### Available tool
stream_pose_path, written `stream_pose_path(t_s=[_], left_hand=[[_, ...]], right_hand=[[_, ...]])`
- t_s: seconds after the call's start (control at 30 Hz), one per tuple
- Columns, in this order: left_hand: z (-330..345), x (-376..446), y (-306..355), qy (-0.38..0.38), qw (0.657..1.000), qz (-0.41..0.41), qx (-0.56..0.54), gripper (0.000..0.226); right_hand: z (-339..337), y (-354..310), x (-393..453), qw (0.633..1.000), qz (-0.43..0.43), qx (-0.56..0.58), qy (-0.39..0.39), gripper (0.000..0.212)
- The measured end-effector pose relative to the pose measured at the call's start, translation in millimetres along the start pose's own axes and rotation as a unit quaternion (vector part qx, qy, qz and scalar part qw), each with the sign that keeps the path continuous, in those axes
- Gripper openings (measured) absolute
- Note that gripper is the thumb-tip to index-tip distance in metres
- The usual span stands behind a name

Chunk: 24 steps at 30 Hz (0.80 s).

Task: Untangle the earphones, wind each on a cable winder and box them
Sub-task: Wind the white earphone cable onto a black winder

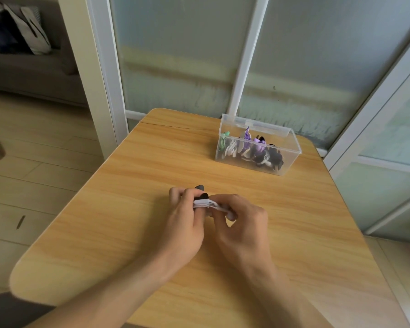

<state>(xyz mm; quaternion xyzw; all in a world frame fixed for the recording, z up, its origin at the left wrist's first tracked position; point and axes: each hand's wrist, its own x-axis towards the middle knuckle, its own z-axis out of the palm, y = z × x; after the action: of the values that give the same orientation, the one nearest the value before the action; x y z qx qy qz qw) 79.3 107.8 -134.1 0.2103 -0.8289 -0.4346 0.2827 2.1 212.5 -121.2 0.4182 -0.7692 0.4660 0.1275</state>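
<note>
Both hands meet over the middle of the wooden table [128, 209]. My left hand [187, 223] grips a black cable winder [200, 191] whose tips stick out above the fingers. White earphone cable [205, 204] is wrapped around the winder between the hands. My right hand [244, 226] pinches the white cable at its right side. A clear plastic box [291, 159] stands at the back right of the table and holds several wound earphones in green, white, purple and black.
Frosted glass panels with white frames rise close behind the table and along its right side. The floor and a sofa with cushions [17, 31] lie to the left. Bare wood lies left of and in front of the hands.
</note>
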Motion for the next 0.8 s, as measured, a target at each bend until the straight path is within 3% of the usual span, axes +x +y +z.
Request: stream_pose_path(t_s=[0.23,0.47,0.63,0.8], left_hand=[[-7,6,-1,-0.062,0.998,-0.004,0.015,0.024],[-25,18,5,-0.17,0.985,0.009,0.036,0.025],[-24,12,8,-0.162,0.981,0.066,0.087,0.015],[-20,8,5,-0.142,0.985,0.063,0.074,0.017]], right_hand=[[-16,7,6,0.991,0.083,0.075,-0.073,0.034],[-23,13,11,0.994,0.044,0.052,-0.082,0.031],[-26,9,14,0.997,-0.034,0.015,-0.07,0.027],[-23,8,15,0.996,0.032,0.011,-0.085,0.026]])
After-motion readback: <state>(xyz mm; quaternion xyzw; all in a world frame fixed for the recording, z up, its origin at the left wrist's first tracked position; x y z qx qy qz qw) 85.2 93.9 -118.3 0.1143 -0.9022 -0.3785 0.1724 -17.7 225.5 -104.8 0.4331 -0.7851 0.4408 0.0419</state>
